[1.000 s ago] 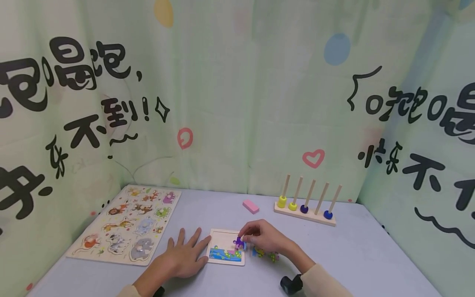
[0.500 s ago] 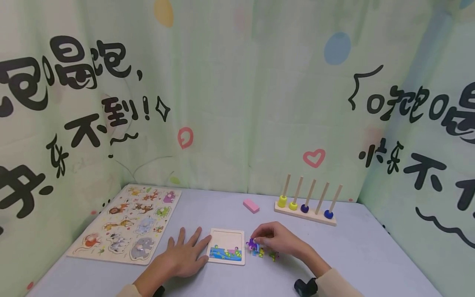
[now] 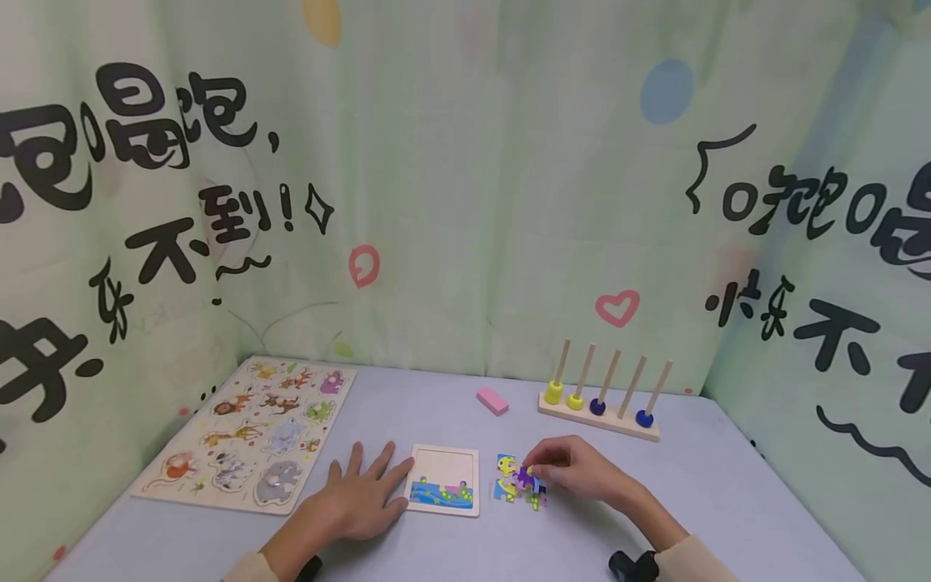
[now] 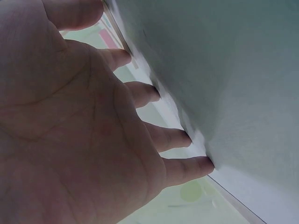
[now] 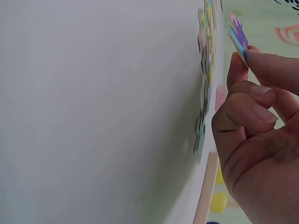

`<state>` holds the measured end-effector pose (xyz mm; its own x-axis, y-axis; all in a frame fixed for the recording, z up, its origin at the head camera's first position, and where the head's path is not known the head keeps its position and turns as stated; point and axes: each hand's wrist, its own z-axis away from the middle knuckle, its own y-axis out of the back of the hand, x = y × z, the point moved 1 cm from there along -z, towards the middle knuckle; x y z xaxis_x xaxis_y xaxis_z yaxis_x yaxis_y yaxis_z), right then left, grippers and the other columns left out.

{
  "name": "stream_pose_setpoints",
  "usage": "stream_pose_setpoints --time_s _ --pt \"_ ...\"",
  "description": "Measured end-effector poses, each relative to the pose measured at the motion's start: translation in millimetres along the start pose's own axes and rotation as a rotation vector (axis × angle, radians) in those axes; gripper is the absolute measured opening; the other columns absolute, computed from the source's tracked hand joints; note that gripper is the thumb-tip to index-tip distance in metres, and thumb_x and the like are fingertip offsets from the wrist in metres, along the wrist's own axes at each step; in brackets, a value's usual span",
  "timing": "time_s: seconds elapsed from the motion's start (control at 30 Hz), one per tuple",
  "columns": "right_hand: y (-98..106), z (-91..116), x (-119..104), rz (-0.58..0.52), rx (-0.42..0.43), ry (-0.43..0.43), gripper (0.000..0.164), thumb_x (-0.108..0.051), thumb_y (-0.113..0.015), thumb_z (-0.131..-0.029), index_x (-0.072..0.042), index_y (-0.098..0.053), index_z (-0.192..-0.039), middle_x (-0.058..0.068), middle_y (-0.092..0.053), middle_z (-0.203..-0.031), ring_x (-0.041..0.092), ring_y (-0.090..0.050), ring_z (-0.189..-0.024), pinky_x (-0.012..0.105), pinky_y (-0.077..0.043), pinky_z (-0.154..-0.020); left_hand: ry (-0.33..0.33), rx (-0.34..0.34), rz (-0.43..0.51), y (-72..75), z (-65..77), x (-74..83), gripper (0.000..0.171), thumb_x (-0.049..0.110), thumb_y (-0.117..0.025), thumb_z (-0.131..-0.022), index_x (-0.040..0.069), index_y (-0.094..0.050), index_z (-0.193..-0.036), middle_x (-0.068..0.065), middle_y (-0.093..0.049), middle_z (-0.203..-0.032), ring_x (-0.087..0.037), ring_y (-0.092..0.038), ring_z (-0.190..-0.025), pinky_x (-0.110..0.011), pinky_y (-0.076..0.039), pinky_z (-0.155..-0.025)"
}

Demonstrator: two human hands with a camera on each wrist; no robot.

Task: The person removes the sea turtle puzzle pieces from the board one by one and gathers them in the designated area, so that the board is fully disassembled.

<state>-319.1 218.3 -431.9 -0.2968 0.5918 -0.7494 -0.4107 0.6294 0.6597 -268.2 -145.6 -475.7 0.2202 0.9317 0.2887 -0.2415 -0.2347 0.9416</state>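
Between thumb and forefinger, my right hand (image 3: 575,469) pinches a purple jigsaw piece (image 5: 240,38), raised off the table in the right wrist view. Loose jigsaw pieces (image 3: 506,464) lie below it, partly covered by the held piece and fingers. To their left is a small wooden puzzle tray (image 3: 447,463); a strip of blue, green and pink pieces (image 3: 441,495) fills its lower part, and its upper part is bare wood. My left hand (image 3: 361,501) rests with spread fingers on the table, its forefinger and thumb at the tray's left edge.
A large wooden animal puzzle board (image 3: 247,436) covers the table's left side. Farther back are a pink block (image 3: 492,401) and a peg stand (image 3: 598,416) with yellow and blue beads. Printed curtains (image 3: 480,202) enclose the table's back and sides.
My right hand has carried the purple jigsaw piece from over the tray rightward to the loose pieces, more of which now show. My left hand has stayed in place.
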Motion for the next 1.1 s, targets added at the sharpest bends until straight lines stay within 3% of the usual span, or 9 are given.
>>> stream_pose_setpoints --time_s 0.47,0.73,1.1 --pt "18 21 16 -0.011 0.0 -0.028 0.017 -0.016 -0.07 -0.102 -0.007 -0.078 -0.115 0.008 -0.076 -0.107 0.011 -0.056 -0.075 0.022 -0.047 -0.06 -0.01 -0.002 0.014 -2.2 -0.8 -2.2 0.063 0.06 -0.049 -0.105 0.04 -0.038 -0.164 -0.006 -0.025 -0.178 -0.058 -0.012 -0.162 -0.085 -0.014 -0.121" --pt "21 30 23 0.012 -0.002 -0.026 0.016 -0.014 -0.07 -0.102 -0.006 -0.078 -0.113 0.01 -0.078 -0.113 0.018 -0.064 -0.095 0.017 -0.053 -0.079 -0.002 -0.006 0.017 0.2 0.2 0.2 0.063 0.061 -0.049 -0.104 0.04 -0.039 -0.163 -0.007 -0.026 -0.178 -0.057 -0.012 -0.162 -0.085 -0.014 -0.121" --pt "23 39 26 0.003 -0.007 -0.068 0.015 -0.013 -0.07 -0.102 -0.005 -0.077 -0.111 0.009 -0.078 -0.113 0.015 -0.062 -0.092 0.019 -0.051 -0.077 0.005 -0.002 0.009 -0.7 1.0 0.7 0.063 0.06 -0.048 -0.105 0.039 -0.038 -0.164 -0.007 -0.024 -0.179 -0.059 -0.011 -0.162 -0.085 -0.013 -0.121"
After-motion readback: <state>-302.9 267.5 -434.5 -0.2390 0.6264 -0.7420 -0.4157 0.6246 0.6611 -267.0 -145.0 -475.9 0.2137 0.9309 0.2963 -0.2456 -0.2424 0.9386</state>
